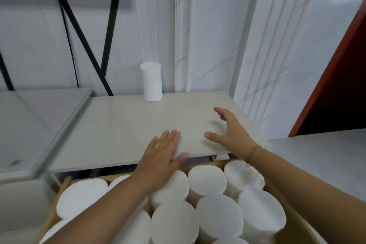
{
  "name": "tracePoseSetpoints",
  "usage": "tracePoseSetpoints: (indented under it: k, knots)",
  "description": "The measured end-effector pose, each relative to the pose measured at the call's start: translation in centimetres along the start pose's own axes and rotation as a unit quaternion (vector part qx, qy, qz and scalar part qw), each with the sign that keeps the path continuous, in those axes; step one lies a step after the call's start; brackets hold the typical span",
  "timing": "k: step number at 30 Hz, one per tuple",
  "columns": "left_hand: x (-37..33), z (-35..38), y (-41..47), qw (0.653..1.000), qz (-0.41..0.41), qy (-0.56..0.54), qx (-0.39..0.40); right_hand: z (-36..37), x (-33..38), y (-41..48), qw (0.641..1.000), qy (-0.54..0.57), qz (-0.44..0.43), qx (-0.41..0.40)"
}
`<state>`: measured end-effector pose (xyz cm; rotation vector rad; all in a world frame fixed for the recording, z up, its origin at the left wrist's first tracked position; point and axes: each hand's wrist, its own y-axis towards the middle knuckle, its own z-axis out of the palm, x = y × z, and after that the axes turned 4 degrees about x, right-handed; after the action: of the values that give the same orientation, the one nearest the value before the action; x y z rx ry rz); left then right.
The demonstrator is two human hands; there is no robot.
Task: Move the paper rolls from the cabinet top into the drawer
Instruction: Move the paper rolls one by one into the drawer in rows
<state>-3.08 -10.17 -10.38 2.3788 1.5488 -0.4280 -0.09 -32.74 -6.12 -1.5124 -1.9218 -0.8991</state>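
One white paper roll (151, 82) stands upright at the back of the grey cabinet top (122, 125), against the wall. Below the front edge, the open wooden drawer (61, 190) holds several white rolls (217, 210) packed upright. My left hand (161, 156) reaches over the drawer, fingers flat and apart on the cabinet's front edge, holding nothing. My right hand (229, 134) hovers above the cabinet top to the right, fingers spread and empty. Both hands are well short of the standing roll.
A second grey surface (29, 125) adjoins the cabinet on the left, with black metal legs (79, 31) behind it. White marble-look wall panels rise at the back. A red-edged dark opening (336, 85) stands at the right.
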Motion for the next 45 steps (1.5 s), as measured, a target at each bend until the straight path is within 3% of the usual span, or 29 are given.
tracePoseSetpoints:
  k: [8, 12, 25, 28, 33, 38, 43, 45]
  knots:
    - [7.4, -1.9, 3.0, 0.996, -0.050, 0.077, 0.009, 7.1, 4.2, 13.4, 0.999, 0.038, -0.018, -0.029]
    - [8.4, -1.1, 3.5, 0.992, -0.034, 0.117, 0.003, 9.7, 6.7, 19.5, 0.997, 0.039, -0.027, -0.056]
    - [8.8, -0.4, 3.5, 0.997, -0.016, 0.067, -0.024, 15.0, 10.0, 27.7, 0.986, -0.012, 0.018, -0.166]
    - [8.7, -0.5, 3.5, 0.998, -0.016, 0.063, -0.028, 15.0, 10.5, 28.2, 0.984, -0.039, 0.030, -0.171]
    - [8.8, -0.4, 3.5, 0.997, -0.013, 0.065, -0.031, 13.9, 10.4, 26.8, 0.982, -0.113, -0.019, -0.151]
    - [8.9, -0.3, 3.5, 0.996, -0.017, 0.079, -0.038, 12.0, 9.7, 22.0, 0.985, -0.096, -0.057, -0.133]
    - [8.0, -1.1, 2.8, 0.991, -0.046, 0.056, -0.109, 9.7, 9.0, 14.9, 0.986, -0.078, -0.082, -0.119]
    - [7.1, -1.3, 2.0, 0.983, -0.068, -0.012, -0.171, 8.5, 9.0, 12.0, 0.989, -0.069, -0.083, -0.105]
